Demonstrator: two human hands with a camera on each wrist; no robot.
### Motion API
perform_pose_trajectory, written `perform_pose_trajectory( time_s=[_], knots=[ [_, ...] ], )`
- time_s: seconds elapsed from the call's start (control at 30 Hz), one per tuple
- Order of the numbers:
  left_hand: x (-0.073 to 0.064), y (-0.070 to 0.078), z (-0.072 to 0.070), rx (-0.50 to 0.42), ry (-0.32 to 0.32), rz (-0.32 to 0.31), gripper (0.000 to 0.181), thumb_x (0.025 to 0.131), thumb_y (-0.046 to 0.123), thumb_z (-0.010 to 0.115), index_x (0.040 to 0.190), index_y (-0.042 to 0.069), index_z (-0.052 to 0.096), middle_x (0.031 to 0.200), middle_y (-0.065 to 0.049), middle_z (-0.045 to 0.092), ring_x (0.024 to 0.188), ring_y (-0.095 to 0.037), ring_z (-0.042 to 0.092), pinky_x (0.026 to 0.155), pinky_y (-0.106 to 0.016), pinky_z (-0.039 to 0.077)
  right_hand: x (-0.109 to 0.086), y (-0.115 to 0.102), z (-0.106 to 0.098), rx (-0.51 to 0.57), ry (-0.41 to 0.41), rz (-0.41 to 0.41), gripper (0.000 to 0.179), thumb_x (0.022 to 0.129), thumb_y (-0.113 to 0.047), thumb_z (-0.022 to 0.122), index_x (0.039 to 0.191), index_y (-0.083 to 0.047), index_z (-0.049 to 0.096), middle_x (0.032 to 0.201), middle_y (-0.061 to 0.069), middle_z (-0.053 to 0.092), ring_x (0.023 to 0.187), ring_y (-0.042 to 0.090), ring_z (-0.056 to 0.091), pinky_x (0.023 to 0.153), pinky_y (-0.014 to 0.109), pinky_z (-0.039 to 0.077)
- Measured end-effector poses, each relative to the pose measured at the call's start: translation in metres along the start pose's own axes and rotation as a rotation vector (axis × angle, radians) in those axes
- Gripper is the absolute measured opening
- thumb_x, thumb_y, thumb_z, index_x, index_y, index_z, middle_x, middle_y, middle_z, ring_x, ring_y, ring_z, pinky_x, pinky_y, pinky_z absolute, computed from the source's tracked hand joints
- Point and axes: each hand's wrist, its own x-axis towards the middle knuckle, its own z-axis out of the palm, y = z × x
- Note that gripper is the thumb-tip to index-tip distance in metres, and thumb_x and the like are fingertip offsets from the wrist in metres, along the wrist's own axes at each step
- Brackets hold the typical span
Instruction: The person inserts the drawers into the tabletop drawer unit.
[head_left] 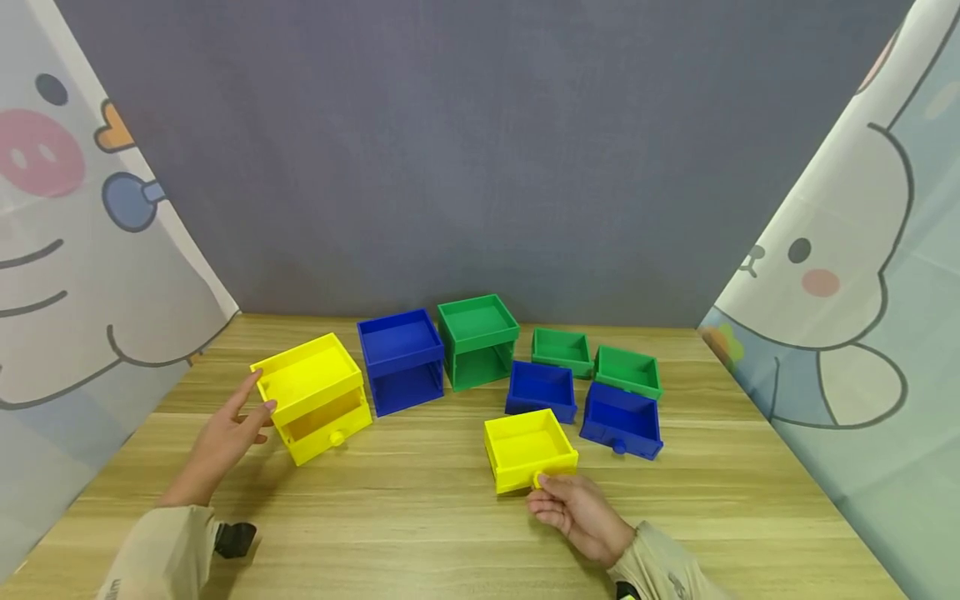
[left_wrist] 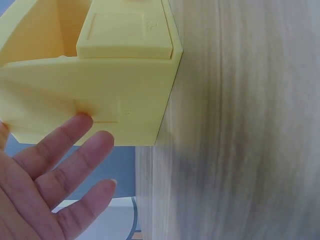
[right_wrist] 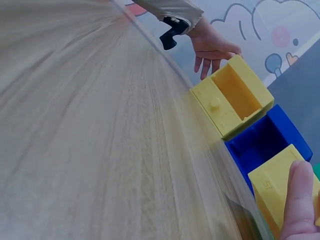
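At the left of the head view stands a yellow cabinet [head_left: 315, 385] with a tray-like top. Its lower slot holds a drawer with a round knob, and the slot above is a hollow opening. My left hand [head_left: 228, 433] touches the cabinet's left side with fairly straight fingers; the left wrist view shows those fingers [left_wrist: 75, 165] against the yellow wall. Right of centre, my right hand [head_left: 581, 512] pinches the knob of a separate yellow drawer [head_left: 528, 442], its front tipped toward me. In the right wrist view this drawer [right_wrist: 280, 185] partly covers a blue cabinet.
A blue cabinet [head_left: 401, 358] and a green cabinet [head_left: 478, 337] stand at the back with hollow fronts. To their right sit two green drawers [head_left: 561, 350] and two blue drawers [head_left: 621, 421]. A grey panel [head_left: 480, 167] rises behind the wooden table [head_left: 375, 533].
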Motion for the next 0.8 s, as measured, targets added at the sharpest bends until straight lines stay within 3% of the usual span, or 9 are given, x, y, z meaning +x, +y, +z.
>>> perform_pose_trajectory(
  time_s=[0.27,0.8],
  knots=[
    [0.0,0.001,0.0,-0.023,-0.007,0.006,0.073,0.101,0.047,0.036,0.154,0.018,-0.006,0.128,-0.039,0.047,0.094,-0.043,0.063,0.083,-0.064,0.041,0.003,0.0,0.008,-0.026,0.011,0.016,0.02,0.1,-0.009,0.047,0.094,-0.001,0.064,0.08,0.001,0.069,0.073,0.006,0.066,0.07,0.018,0.052],
    [-0.002,0.001,-0.001,-0.024,0.009,0.025,0.072,0.102,0.045,0.037,0.155,0.016,-0.002,0.121,-0.038,0.053,0.094,-0.044,0.062,0.081,-0.061,0.044,0.003,0.002,0.022,-0.09,-0.02,0.054,0.019,0.101,-0.011,0.047,0.097,0.002,0.061,0.079,0.0,0.068,0.071,0.006,0.065,0.066,0.016,0.052]
  ],
)
